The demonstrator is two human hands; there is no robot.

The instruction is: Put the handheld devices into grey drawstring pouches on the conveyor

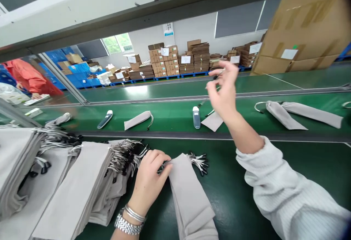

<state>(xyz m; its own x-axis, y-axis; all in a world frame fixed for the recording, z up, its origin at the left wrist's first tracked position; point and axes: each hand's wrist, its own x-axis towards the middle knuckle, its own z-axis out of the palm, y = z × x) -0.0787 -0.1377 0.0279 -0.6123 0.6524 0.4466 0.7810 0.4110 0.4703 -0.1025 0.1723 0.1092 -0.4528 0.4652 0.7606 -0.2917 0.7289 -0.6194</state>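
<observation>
Because the stack of grey drawstring pouches [188,192] lies on the green work surface [236,196] directly before the person, with its white cords and black ends [200,163] bunched at the far end, every pouch seems arranged to be taken up the same way round. At that corded end the left hand [152,179] pinches the stack's corner between thumb and forefinger, a hold that probably keeps the layers from sliding. The right hand [223,92] is raised above the green conveyor belt [170,119], its fingers curled toward the thumb around something small and dark; blur hides whether they grip it. Beneath it lie a single pouch [213,122] and a blue-grey device with a white cap [196,118], side by side, perhaps set as a pair. To the left, larger pouch piles [74,189] sit within reach, presumably as supply. Beyond the belt, cardboard boxes [164,61] stand on blue pallets [167,76], likely to stay off the floor, and a co-worker's red sleeve [34,77] shows at far left.
</observation>
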